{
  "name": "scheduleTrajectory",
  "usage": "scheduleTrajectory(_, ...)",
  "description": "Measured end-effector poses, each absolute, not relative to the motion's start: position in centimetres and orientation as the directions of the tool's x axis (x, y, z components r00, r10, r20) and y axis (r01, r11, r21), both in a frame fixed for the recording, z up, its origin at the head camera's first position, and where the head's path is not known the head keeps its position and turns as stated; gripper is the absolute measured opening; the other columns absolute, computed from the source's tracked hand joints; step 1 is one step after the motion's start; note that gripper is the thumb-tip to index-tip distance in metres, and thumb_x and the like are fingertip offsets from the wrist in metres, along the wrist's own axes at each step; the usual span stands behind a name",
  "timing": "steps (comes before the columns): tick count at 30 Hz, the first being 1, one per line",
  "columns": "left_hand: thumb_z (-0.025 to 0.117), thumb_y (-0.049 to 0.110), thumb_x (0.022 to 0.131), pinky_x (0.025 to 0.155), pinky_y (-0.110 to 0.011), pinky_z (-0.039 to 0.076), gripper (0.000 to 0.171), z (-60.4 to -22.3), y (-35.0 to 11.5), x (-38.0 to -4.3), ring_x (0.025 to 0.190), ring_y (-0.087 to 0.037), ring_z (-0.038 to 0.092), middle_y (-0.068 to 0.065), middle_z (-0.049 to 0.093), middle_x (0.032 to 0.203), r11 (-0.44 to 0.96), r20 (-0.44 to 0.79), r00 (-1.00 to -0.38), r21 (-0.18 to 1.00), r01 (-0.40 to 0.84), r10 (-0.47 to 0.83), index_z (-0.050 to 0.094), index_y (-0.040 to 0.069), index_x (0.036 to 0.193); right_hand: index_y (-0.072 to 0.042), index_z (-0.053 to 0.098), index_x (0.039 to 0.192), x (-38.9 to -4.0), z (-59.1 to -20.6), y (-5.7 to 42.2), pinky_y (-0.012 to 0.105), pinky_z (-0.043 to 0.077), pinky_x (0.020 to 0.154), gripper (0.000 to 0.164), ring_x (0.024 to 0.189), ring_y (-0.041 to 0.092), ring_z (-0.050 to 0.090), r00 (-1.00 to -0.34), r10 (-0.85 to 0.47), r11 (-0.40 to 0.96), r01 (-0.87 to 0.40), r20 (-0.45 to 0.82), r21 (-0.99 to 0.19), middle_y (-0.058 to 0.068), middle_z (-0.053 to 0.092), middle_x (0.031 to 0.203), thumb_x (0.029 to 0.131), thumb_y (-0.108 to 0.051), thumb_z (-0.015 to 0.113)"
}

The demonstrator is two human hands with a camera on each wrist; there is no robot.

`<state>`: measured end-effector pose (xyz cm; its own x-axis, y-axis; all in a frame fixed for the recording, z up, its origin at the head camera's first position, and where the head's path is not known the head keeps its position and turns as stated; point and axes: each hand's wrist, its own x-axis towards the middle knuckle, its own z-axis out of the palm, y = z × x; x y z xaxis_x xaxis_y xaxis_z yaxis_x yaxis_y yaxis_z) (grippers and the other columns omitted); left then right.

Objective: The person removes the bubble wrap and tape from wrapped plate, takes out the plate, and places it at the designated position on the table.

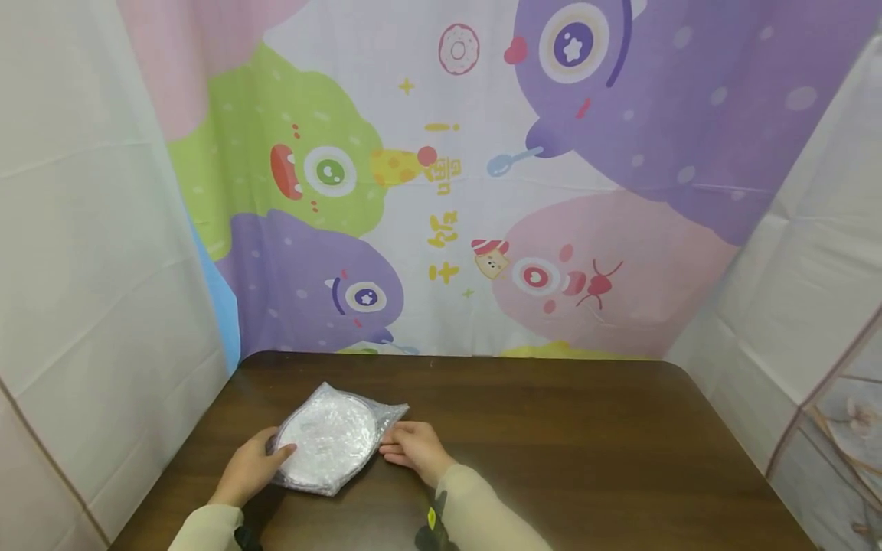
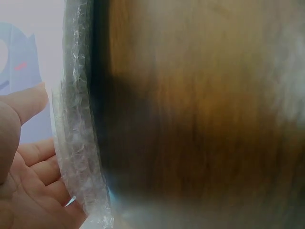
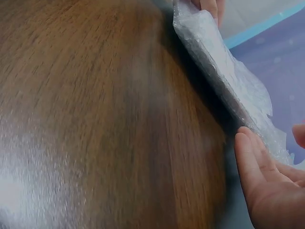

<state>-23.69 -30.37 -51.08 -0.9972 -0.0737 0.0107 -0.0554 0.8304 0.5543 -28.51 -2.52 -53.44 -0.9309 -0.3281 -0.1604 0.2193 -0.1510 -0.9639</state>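
Left hand [image 1: 249, 468] grips a bubble-wrapped round package [image 1: 329, 442] at its left edge, thumb on top and fingers beneath; the right hand [image 1: 416, 450] is unclenched, its extended fingers touching the opposite side. Largest item noted is the printed curtain [image 1: 386, 46], hung behind a dark wood-grain table [image 1: 586, 451]. It bears yellow characters [image 1: 443, 229] turned sideways, with an exclamation mark (their wording cannot be read with certainty). Package is positioned over the table's left part; whether it touches the surface cannot be told. Left wrist view shows the bubbles close up along the wrap's rim. Right wrist view shows the right thumb [image 3: 299, 134] apart from the wrap, a gap unclear from the head view.
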Motion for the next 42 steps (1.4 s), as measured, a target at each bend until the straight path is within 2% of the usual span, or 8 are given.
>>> scheduleTrajectory(5,0.055,0.041,0.089,0.095,-0.061,0.034,0.068,-51.2,-29.5,-23.6,0.118,-0.052,0.040,-0.035,0.043,0.128,0.823,0.017,-0.998,0.567,-0.043,-0.065,0.041,-0.013,0.128,0.016,0.050,0.112,-28.5,-53.6,-1.7,0.034,0.056,0.074,0.031,0.075,0.020,0.068,-0.934,-0.310,-0.168,0.240,-0.179,-0.956,0.013,0.066,0.082,0.091,-0.007,0.049)
scheduleTrajectory(9,0.056,0.038,0.089,0.096,-0.060,0.035,0.064,-51.2,-28.7,-23.5,0.118,-0.050,0.041,-0.034,0.046,0.128,0.816,0.042,-0.998,0.579,-0.013,-0.046,0.043,-0.012,0.127,0.012,0.054,0.104,-28.5,-53.6,-1.1,0.032,0.057,0.067,0.024,0.063,0.014,0.065,-0.939,-0.275,-0.161,0.258,-0.208,-0.953,0.008,0.064,0.073,0.088,-0.005,0.051)
scheduleTrajectory(15,0.059,0.033,0.088,0.097,-0.059,0.035,0.060,-51.2,-27.5,-23.3,0.118,-0.048,0.043,-0.032,0.048,0.127,0.805,0.050,-0.999,0.594,0.012,-0.022,0.045,-0.011,0.126,0.010,0.046,0.102,-27.9,-53.6,-0.2,0.031,0.057,0.060,0.024,0.056,0.014,0.064,-0.956,-0.201,-0.127,0.242,-0.214,-0.962,0.010,0.061,0.069,0.084,-0.002,0.058)
scheduleTrajectory(25,0.061,0.032,0.086,0.098,-0.058,0.035,0.058,-51.3,-25.8,-23.4,0.119,-0.046,0.043,-0.029,0.049,0.127,0.787,0.061,-0.998,0.615,0.050,0.016,0.048,-0.007,0.126,0.008,0.045,0.098,-27.7,-53.7,2.0,0.029,0.057,0.059,0.024,0.055,0.012,0.063,-0.967,-0.146,-0.068,0.223,-0.211,-0.973,0.009,0.061,0.069,0.080,0.002,0.060)
scheduleTrajectory(42,0.064,0.029,0.085,0.101,-0.055,0.034,0.056,-51.5,-21.8,-23.5,0.122,-0.042,0.044,-0.024,0.051,0.129,0.737,0.061,-0.994,0.667,0.105,0.086,0.049,-0.004,0.127,0.007,0.050,0.091,-26.9,-54.1,7.6,0.031,0.057,0.065,0.018,0.063,0.018,0.067,-0.964,-0.170,-0.054,0.217,-0.205,-0.975,0.011,0.062,0.074,0.080,0.000,0.062)
